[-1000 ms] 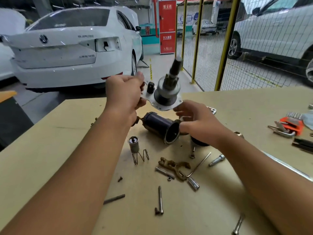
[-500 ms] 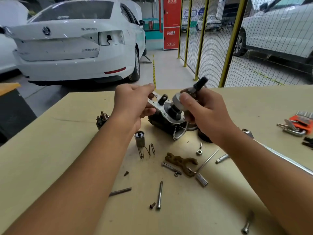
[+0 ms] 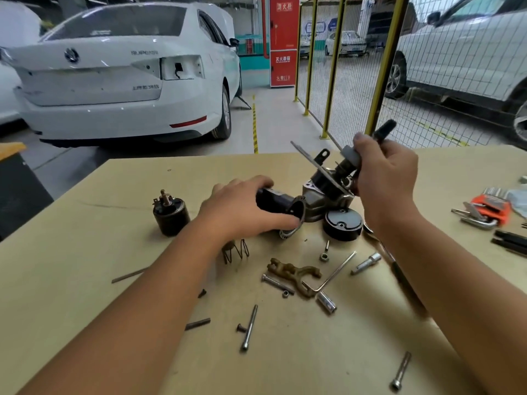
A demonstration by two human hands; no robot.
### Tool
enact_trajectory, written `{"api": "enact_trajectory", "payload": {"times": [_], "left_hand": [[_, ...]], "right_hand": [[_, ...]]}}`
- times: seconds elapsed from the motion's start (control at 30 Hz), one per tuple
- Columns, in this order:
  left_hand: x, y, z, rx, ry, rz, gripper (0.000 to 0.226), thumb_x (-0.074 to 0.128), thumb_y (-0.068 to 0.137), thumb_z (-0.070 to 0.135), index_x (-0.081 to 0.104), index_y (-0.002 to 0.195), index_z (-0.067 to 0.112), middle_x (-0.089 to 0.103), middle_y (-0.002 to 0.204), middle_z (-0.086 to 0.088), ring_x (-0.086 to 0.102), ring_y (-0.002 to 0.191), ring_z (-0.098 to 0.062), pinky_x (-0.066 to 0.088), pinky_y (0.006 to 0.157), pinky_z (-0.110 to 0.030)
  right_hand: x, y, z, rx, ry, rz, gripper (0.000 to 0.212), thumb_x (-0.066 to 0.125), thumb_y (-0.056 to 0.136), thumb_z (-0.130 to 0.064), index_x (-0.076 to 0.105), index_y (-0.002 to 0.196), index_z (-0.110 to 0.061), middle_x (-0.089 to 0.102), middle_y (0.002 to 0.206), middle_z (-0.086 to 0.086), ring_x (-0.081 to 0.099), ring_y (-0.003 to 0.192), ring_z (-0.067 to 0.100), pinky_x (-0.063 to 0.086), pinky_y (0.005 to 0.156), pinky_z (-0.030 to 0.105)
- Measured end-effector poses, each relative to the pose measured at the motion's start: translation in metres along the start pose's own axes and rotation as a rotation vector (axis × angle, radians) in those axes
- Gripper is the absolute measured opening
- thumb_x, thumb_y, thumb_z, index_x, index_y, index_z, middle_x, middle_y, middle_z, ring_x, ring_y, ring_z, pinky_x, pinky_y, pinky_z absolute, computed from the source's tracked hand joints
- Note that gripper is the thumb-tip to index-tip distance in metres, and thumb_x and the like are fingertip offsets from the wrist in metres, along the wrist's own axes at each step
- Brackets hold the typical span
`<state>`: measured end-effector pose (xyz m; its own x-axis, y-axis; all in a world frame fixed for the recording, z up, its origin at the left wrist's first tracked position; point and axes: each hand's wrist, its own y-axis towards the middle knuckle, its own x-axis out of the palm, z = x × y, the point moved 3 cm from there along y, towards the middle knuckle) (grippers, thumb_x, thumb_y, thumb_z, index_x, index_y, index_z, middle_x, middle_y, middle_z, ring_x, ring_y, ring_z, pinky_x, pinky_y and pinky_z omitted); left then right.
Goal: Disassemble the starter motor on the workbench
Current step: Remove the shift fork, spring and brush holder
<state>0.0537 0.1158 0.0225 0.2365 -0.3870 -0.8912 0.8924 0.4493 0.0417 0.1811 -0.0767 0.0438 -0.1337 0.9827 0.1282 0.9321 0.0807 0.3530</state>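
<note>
1. Nearest the camera, bottom half of the frame: loose hardware scattered on the table (image 3: 85, 280), including a long bolt (image 3: 249, 327), a bent hex key (image 3: 332, 273) and a brownish shift fork (image 3: 295, 273). None of it is being touched.

2. Centre frame: left hand (image 3: 242, 206) is wrapped around the black motor housing (image 3: 275, 202), pinning it on the table. Its long axis runs roughly left to right, open end toward the right hand.

3. Just above and right of that: right hand (image 3: 385, 172) is closed on the drive shaft assembly (image 3: 346, 163), which tilts up toward the upper right, with its flat plate (image 3: 319, 166) sitting against the nose casting (image 3: 322, 201). My guess is the next move is along that tilted axis, so the right hand does the work while the left just braces.

4. A round end cap (image 3: 342, 223) sits right beside the casting; the solenoid (image 3: 170, 213) stands well off to the left.

5. Far back: a white car (image 3: 122, 81), badge lettering too blurry to read. The red cabinet (image 3: 283, 41) has Chinese characters and what looks like "119".
</note>
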Motion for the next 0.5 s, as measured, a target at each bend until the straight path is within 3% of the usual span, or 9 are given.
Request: {"api": "enact_trajectory", "payload": {"times": [0.07, 0.13, 0.23, 0.37, 0.43, 0.5], "left_hand": [[0.004, -0.001, 0.001, 0.011, -0.066, 0.03, 0.098, 0.071, 0.048, 0.08, 0.051, 0.14, 0.05, 0.06, 0.136, 0.008, 0.054, 0.123, -0.024, 0.05, 0.102, -0.045], [0.006, -0.001, 0.002, 0.001, -0.089, 0.084, 0.095, 0.073, 0.047, 0.073, 0.056, 0.137, 0.048, 0.062, 0.132, 0.009, 0.056, 0.119, -0.023, 0.053, 0.099, -0.044], [0.003, 0.0, -0.001, -0.015, -0.091, 0.161, 0.092, 0.071, 0.043, 0.073, 0.06, 0.13, 0.045, 0.063, 0.117, 0.014, 0.06, 0.109, -0.02, 0.056, 0.089, -0.04], [-0.001, 0.003, -0.006, -0.031, -0.27, 0.214, 0.076, 0.069, 0.04, 0.071, 0.064, 0.108, 0.038, 0.06, 0.094, 0.021, 0.062, 0.089, -0.005, 0.053, 0.069, -0.028], [-0.004, 0.003, -0.009, -0.081, -0.421, 0.205, 0.07, 0.072, 0.039, 0.068, 0.065, 0.098, 0.033, 0.067, 0.095, 0.01, 0.068, 0.087, -0.013, 0.061, 0.07, -0.036], [-0.007, 0.002, -0.014, -0.143, -0.631, 0.188, 0.068, 0.077, 0.042, 0.061, 0.066, 0.097, 0.024, 0.072, 0.099, -0.004, 0.072, 0.09, -0.026, 0.065, 0.072, -0.047]], "right_hand": [[0.002, -0.002, 0.002, -0.063, -0.117, 0.003, 0.034, 0.066, 0.09, -0.043, 0.07, 0.079, -0.012, 0.076, 0.081, 0.007, 0.075, 0.083, 0.023, 0.061, 0.079, 0.05], [0.005, -0.007, 0.003, -0.135, -0.223, -0.011, 0.031, 0.064, 0.092, -0.043, 0.069, 0.077, -0.016, 0.074, 0.076, -0.001, 0.073, 0.077, 0.012, 0.06, 0.073, 0.037], [0.008, -0.014, 0.005, -0.203, -0.338, -0.008, 0.029, 0.061, 0.094, -0.043, 0.065, 0.074, -0.024, 0.069, 0.069, -0.013, 0.066, 0.07, -0.001, 0.045, 0.06, 0.012], [0.012, -0.018, 0.008, -0.209, -0.366, 0.01, 0.029, 0.06, 0.096, -0.045, 0.065, 0.078, -0.022, 0.07, 0.074, -0.009, 0.064, 0.072, 0.001, 0.042, 0.06, 0.012], [0.014, -0.02, 0.009, -0.215, -0.382, 0.012, 0.03, 0.06, 0.096, -0.046, 0.066, 0.08, -0.021, 0.07, 0.076, -0.009, 0.064, 0.074, 0.002, 0.042, 0.062, 0.014], [0.015, -0.021, 0.008, -0.224, -0.382, 0.016, 0.029, 0.061, 0.096, -0.045, 0.066, 0.08, -0.022, 0.07, 0.075, -0.011, 0.064, 0.075, 0.0, 0.04, 0.062, 0.008]]}}
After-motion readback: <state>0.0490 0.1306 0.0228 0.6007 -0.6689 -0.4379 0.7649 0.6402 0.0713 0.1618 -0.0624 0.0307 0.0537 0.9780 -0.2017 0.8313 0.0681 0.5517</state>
